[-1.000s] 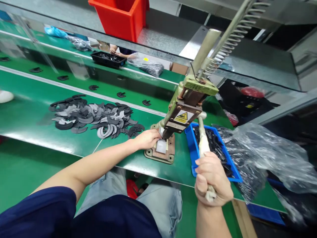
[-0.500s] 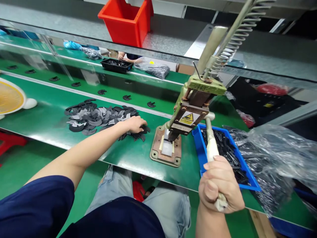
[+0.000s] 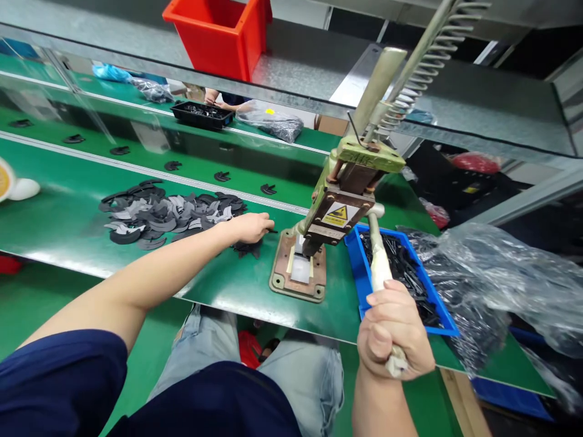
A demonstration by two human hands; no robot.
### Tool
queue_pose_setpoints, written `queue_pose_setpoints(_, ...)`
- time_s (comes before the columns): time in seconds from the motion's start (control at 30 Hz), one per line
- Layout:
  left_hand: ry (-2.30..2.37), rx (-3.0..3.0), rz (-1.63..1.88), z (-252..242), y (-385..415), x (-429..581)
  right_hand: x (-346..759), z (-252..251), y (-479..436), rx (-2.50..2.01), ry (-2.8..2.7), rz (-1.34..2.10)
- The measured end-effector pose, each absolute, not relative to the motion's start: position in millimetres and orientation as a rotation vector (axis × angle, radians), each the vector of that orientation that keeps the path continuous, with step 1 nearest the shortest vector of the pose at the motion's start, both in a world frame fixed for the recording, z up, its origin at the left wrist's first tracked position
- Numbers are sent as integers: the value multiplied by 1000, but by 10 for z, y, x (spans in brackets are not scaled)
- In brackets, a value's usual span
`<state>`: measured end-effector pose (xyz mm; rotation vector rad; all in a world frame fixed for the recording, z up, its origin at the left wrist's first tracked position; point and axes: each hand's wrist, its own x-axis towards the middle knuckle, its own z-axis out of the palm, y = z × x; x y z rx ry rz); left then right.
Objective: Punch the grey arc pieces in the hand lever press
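My left hand [image 3: 253,228] is closed, fingers pinched, at the right end of a pile of curved black and grey plastic pieces [image 3: 164,212]. The tip of a dark plastic piece [image 3: 273,230] sticks out past its fingertips; the rest is hidden. My right hand [image 3: 395,331] is wrapped round the pale, tape-covered lever [image 3: 379,267] of a green hand press [image 3: 341,200]. Below the ram, a pale block [image 3: 301,268] sits on the press's brown base plate [image 3: 277,280]. No plastic piece can be made out on that block.
Right of the press stands a blue tray [image 3: 357,267] of black parts, beside clear plastic bags [image 3: 514,279]. Spaced black pieces [image 3: 173,165] lie on the green belt behind. A red bin [image 3: 218,42] sits on the shelf above. Across the line, a person's hands are near a black tray [image 3: 203,118].
My left hand has lifted slightly from the pile with a dark piece at its fingertips. My right hand stays on the lever. The camera view has shifted, and the pieces on the belt have moved.
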<state>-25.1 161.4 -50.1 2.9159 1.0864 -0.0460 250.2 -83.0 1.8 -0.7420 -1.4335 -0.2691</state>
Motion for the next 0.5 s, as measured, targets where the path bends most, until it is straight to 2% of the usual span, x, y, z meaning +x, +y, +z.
queue_pose_setpoints(0.2, 969, 2791, 36, -590, 1222, -153, 2481, 24, -835, -737, -1416, -276)
queue_pose_setpoints(0.37, 1215, 2380, 345, -816, 1071, -113, 2487, 48, -865, -767, -1447, -253)
queue_pose_setpoints(0.5, 1195, 1939, 448, -735, 1069, -42, 2495, 33, -854, -745, -1433, -255)
